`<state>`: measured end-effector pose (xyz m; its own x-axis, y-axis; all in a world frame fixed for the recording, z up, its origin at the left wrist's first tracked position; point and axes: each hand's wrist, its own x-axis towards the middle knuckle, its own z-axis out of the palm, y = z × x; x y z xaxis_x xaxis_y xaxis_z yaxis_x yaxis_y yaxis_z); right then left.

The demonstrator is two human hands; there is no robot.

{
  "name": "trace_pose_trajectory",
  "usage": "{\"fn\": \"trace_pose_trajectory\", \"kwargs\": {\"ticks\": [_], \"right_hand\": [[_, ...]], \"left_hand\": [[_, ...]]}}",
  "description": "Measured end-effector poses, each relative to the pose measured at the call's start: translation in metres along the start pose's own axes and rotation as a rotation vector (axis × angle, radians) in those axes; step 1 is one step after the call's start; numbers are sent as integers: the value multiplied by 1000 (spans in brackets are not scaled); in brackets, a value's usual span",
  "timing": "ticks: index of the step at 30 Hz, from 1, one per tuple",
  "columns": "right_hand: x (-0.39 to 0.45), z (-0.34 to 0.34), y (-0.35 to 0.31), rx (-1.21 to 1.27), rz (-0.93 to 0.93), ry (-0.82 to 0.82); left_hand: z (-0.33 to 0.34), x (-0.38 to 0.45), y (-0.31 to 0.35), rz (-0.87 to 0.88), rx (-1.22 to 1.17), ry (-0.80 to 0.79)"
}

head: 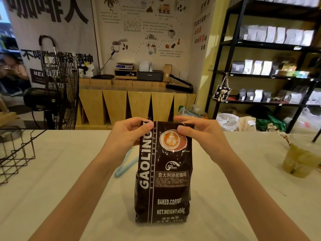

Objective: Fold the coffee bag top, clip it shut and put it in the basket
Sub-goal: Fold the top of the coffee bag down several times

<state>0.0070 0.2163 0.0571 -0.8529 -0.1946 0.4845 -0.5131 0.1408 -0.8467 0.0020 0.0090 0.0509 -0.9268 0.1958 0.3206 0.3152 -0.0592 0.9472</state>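
Note:
A dark brown coffee bag [163, 180] with white lettering stands upright on the white table, in the middle. My left hand [128, 134] pinches its top left corner, thumb on the front. My right hand [199, 133] pinches the top right corner the same way. The top edge looks turned over between my fingers. A light blue clip [126, 164] lies on the table behind the bag, to its left, partly hidden by my left forearm. The black wire basket [15, 153] sits at the table's left edge.
A crumpled clear bag with yellowish contents [298, 162] lies at the right on the table [69, 188]. Beyond the table stand a black floor fan [59, 91], a wooden counter [135, 101] and dark shelves [271, 73] holding bags.

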Motion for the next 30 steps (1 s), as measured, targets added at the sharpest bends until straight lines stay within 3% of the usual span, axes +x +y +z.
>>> {"fn": "trace_pose_trajectory", "kwargs": {"ticks": [6, 15, 20, 23, 25, 28, 30], "right_hand": [[0, 9, 5, 79, 19, 56], [2, 10, 11, 147, 108, 123], [1, 13, 21, 214, 177, 114], [2, 13, 25, 214, 211, 113], [3, 12, 27, 224, 239, 118], [3, 11, 30, 238, 273, 127], [4, 11, 31, 235, 289, 129]], "left_hand": [[1, 0, -4, 12, -123, 103], [5, 3, -6, -25, -123, 148], [-2, 3, -10, -8, -17, 50], [-21, 8, -9, -159, 47, -83], [-39, 12, -20, -278, 312, -137], [-61, 12, -51, -441, 1116, -263], [-65, 10, -68, -527, 1256, -307]]}}
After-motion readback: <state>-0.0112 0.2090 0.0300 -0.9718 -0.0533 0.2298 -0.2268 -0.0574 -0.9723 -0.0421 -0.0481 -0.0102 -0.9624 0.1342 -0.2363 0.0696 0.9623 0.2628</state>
